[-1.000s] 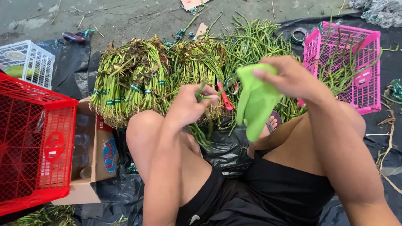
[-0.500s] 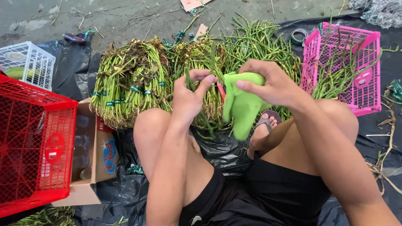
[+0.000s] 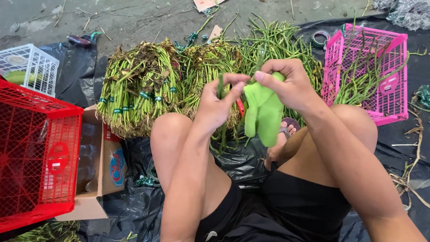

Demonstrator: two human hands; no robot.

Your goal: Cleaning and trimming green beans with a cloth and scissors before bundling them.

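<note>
While both hands meet above the knees, right hand [image 3: 291,87] fingers pinch a green glove [image 3: 264,112], left hand [image 3: 219,103] fingers pinch its cuff; pink crate [image 3: 394,89] at two o'clock, red crate [image 3: 40,157] at nine.

Cardboard box [image 3: 105,172]: open, brown, beside the red crate [image 3: 36,152].
Box label [image 3: 117,166]: round, blue, red and white.

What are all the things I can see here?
Green glove: one, bright green, held between both hands.
Bundled stalks: big heap, green, tied with bands, on the ground ahead.
Pink crate: one, right, stalks inside.
Red crate: one, left.
White basket: one, far left.
Cardboard box: one, beside the red crate.
Black sheet: underneath.
Left hand: fingers pinch a stalk.
Right hand: grips the glove.
</note>
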